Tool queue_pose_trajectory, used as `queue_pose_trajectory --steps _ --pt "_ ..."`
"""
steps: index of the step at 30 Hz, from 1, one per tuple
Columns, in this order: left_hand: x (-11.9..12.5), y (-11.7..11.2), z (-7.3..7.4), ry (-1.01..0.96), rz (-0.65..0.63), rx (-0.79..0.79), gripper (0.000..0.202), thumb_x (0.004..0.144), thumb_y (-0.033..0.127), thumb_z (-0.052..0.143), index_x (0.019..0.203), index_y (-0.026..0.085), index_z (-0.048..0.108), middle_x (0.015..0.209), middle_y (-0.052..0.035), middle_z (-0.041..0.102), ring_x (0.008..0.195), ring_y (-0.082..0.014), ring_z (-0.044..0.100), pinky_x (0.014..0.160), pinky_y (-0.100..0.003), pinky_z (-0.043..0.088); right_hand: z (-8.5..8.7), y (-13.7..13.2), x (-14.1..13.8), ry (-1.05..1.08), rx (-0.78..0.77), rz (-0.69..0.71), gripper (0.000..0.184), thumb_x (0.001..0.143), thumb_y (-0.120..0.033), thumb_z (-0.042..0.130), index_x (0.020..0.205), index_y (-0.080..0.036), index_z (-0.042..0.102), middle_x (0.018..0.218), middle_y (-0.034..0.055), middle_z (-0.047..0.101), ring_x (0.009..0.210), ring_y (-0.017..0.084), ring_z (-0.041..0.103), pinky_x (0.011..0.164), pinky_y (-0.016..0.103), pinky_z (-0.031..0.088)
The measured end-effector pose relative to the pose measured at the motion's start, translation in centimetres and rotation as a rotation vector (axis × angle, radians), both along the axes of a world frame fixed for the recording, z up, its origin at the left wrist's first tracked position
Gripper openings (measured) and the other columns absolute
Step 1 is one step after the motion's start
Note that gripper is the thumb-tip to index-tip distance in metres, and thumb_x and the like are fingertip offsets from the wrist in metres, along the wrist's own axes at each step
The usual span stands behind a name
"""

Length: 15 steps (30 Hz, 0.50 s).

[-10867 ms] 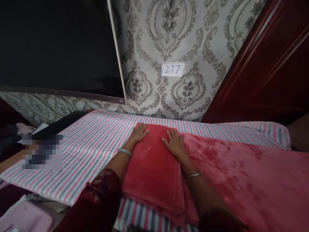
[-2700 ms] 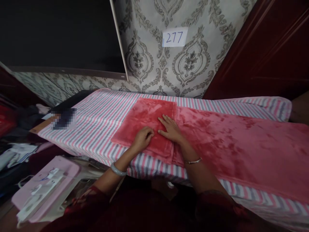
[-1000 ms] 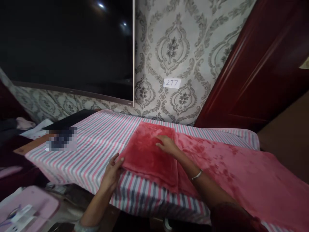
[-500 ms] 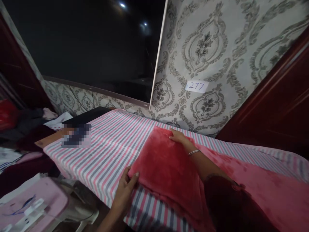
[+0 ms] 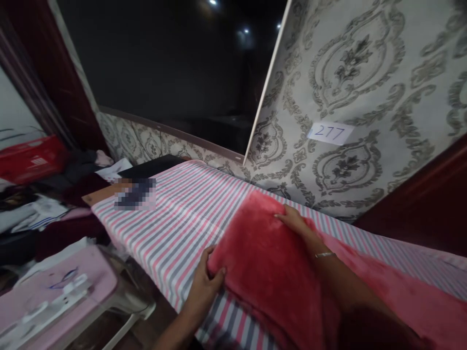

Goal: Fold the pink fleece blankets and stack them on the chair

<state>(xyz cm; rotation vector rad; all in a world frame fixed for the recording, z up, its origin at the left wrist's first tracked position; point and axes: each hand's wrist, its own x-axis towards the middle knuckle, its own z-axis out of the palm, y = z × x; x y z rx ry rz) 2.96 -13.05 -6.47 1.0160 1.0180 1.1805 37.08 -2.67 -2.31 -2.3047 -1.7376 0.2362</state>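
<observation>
A plush red blanket (image 5: 270,257), folded into layers, lies on a table covered with a striped pink, grey and white cloth (image 5: 175,209). My left hand (image 5: 204,282) grips its near left corner, thumb on top and fingers tucked around the edge. At the far edge, my right hand (image 5: 295,221) has its fingers closed on the plush fabric; the fingertips are partly hidden. A bracelet shows on the right wrist. More of the red fabric, lighter in tone, stretches to the right beneath my right forearm.
A large dark television (image 5: 164,68) hangs on the patterned wall behind the table. A paper label reading 277 (image 5: 331,132) is stuck there. At lower left, a pink stool (image 5: 95,272) bears a white power strip (image 5: 58,306). Piled clothes and a red bag (image 5: 32,158) lie farther left.
My view has swung left, so the scene sits farther right and more of the red bag shows. Both hands stay on the folded blanket, which looks much the same.
</observation>
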Motion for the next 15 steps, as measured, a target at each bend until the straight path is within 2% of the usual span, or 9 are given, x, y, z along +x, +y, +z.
queue_pose_trajectory --steps 1,3,5,6,9,11,13,15 --pt "0.1 -0.2 0.2 0.011 -0.002 0.028 0.056 0.069 0.045 0.080 0.119 0.025 0.064 0.112 -0.0067 0.072 0.102 -0.0271 0.069 0.092 -0.035 0.056 -0.1 -0.8 0.1 0.007 0.060 -0.010 0.028 0.089 -0.028 0.056 0.112 -0.014 0.066 0.119 0.0166 0.072 0.110 0.027 0.067 0.092 0.035 0.051" --pt "0.2 -0.8 1.0 0.033 -0.030 0.111 0.053 0.069 0.039 0.078 0.118 0.025 0.065 0.116 -0.0079 0.071 0.109 -0.0286 0.067 0.098 -0.037 0.054 0.2 -2.5 0.7 0.079 0.301 -0.074 0.029 0.086 -0.033 0.053 0.108 -0.018 0.065 0.111 0.0156 0.073 0.106 0.029 0.068 0.090 0.039 0.052" --pt "0.5 -1.2 2.6 0.041 -0.066 0.212 0.049 0.071 0.034 0.076 0.118 0.024 0.066 0.117 -0.0086 0.070 0.114 -0.0288 0.065 0.103 -0.038 0.051 1.7 -4.0 1.6 0.137 0.466 -0.150 0.030 0.083 -0.045 0.053 0.101 -0.023 0.063 0.098 0.0143 0.073 0.096 0.033 0.069 0.083 0.045 0.054" --pt "0.6 -1.4 3.6 0.033 -0.078 0.257 0.047 0.073 0.032 0.074 0.118 0.024 0.066 0.117 -0.0086 0.069 0.114 -0.0282 0.064 0.103 -0.038 0.050 3.0 -4.6 2.1 0.136 0.526 -0.186 0.030 0.081 -0.050 0.053 0.097 -0.026 0.062 0.094 0.0136 0.072 0.092 0.035 0.068 0.081 0.048 0.054" --pt "0.5 -1.5 6.9 -0.045 -0.094 0.361 0.041 0.078 0.032 0.071 0.117 0.023 0.065 0.113 -0.0079 0.069 0.109 -0.0256 0.065 0.098 -0.036 0.053 8.8 -5.4 2.9 0.053 0.644 -0.293 0.027 0.075 -0.060 0.059 0.085 -0.035 0.056 0.082 0.0125 0.067 0.086 0.038 0.067 0.078 0.053 0.053" --pt "-0.1 -1.0 9.1 -0.098 -0.059 0.403 0.041 0.080 0.035 0.072 0.118 0.022 0.064 0.114 -0.0071 0.068 0.108 -0.0246 0.066 0.095 -0.034 0.054 13.4 -4.8 2.4 0.012 0.672 -0.236 0.028 0.079 -0.063 0.059 0.089 -0.036 0.059 0.081 0.0114 0.067 0.086 0.036 0.067 0.076 0.051 0.053" --pt "-1.5 0.3 11.0 -0.127 0.028 0.434 0.045 0.081 0.039 0.073 0.122 0.023 0.061 0.120 -0.0069 0.067 0.111 -0.0249 0.065 0.096 -0.034 0.054 17.4 -3.1 0.9 -0.027 0.717 -0.212 0.033 0.078 -0.061 0.065 0.095 -0.034 0.063 0.082 0.0084 0.068 0.086 0.032 0.068 0.082 0.050 0.054" --pt "-3.5 2.6 12.1 -0.128 0.151 0.471 0.052 0.082 0.043 0.073 0.128 0.024 0.057 0.126 -0.0076 0.065 0.113 -0.0252 0.065 0.097 -0.035 0.054 19.7 -0.3 -1.6 -0.049 0.747 -0.109 0.034 0.083 -0.058 0.065 0.104 -0.032 0.065 0.091 0.0059 0.070 0.095 0.030 0.068 0.090 0.051 0.054"
